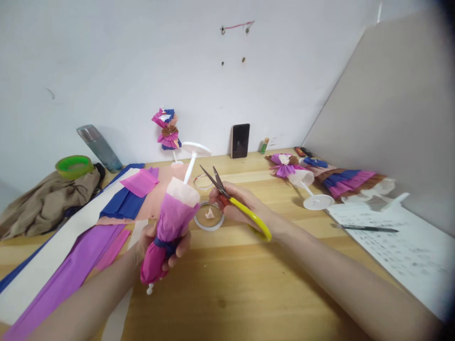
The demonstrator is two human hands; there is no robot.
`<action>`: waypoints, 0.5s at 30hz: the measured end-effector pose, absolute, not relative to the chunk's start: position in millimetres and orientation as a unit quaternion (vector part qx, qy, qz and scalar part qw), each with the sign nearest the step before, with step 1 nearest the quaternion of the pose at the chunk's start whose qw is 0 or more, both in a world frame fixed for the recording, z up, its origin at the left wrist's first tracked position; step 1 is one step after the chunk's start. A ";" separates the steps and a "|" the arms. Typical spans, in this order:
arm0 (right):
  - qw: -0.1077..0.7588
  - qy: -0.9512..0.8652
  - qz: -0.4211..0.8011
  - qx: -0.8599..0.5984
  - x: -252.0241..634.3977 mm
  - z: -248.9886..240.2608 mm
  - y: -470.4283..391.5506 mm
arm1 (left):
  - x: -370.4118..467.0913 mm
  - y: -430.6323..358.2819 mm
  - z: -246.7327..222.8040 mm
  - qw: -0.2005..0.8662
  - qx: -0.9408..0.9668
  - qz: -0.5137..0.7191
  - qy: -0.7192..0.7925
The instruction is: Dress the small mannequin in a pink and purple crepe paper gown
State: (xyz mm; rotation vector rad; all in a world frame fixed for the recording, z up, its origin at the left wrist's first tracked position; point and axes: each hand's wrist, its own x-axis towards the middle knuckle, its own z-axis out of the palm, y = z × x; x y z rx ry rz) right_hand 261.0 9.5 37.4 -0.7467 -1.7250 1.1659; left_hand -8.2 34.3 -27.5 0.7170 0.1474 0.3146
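My left hand (180,247) is wrapped round a small crepe-paper-dressed figure (177,213) on a white stand. It tilts upside down, its round white base (196,148) pointing up and away. Its paper is white, purple and magenta, with a dark blue band at the middle. In my right hand (241,201) is a pair of scissors (249,213) with yellow and red handles. Their blades are slightly apart and point toward the white base, not touching the paper. Just beyond and between my hands, a tape roll (209,229) lies flat with a small pale scrap (209,214) inside its ring.
Crepe paper strips (85,241) cover the left side. A finished-looking paper figure (168,130) stands at the wall near a phone (241,141). Other paper figures (350,182) lie at right, by a written sheet (398,251) and pen (369,228). A bottle (99,148) leans back left.
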 end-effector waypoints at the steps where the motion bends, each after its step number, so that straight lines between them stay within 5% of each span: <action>1: 0.466 -0.673 0.485 -0.307 256.3 34.8 8.0 | -6.4 33.4 -26.4 0.919 0.354 0.156 0.080; 15: 0.553 -0.536 0.574 -0.280 245.5 48.2 -4.6 | 9.8 27.8 -15.3 0.868 0.476 0.076 0.123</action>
